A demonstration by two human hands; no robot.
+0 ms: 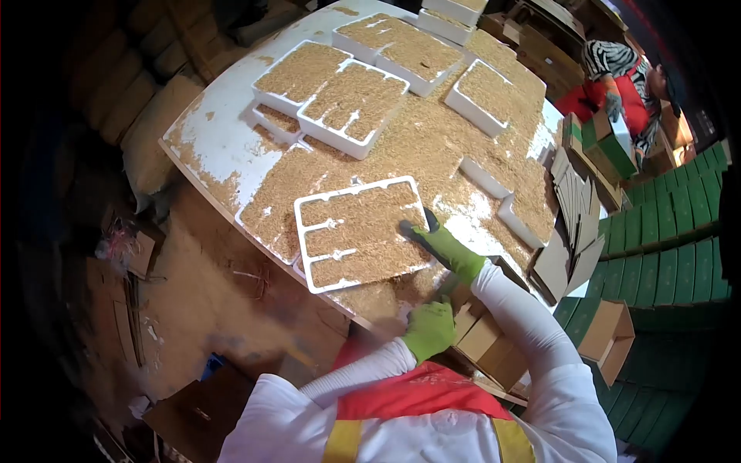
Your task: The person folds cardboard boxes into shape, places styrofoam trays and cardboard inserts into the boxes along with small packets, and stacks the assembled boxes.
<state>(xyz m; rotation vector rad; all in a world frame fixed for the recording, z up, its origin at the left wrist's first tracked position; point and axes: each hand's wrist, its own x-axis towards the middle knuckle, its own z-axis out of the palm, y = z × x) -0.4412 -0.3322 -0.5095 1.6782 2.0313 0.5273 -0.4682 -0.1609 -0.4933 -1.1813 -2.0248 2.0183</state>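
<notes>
My right hand (448,245), in a green glove with dark fingertips, reaches over the right edge of a white foam tray (301,245). Its fingers are spread on the tan, sawdust-like material (363,228) that fills the tray. The tray lies slightly tilted at the table's near edge, with white dividers showing through the fill. My left hand (430,330), gloved in green, is closed beside an open cardboard box (498,351) at the table's edge. What its fingers hold, if anything, is hidden.
More filled foam trays (351,143) stand across the white table (231,116), amid loose tan material. Flattened cardboard pieces (571,208) lie at the right, near stacked green boxes (656,231). A co-worker (633,92) holds a green box (606,143) at the upper right.
</notes>
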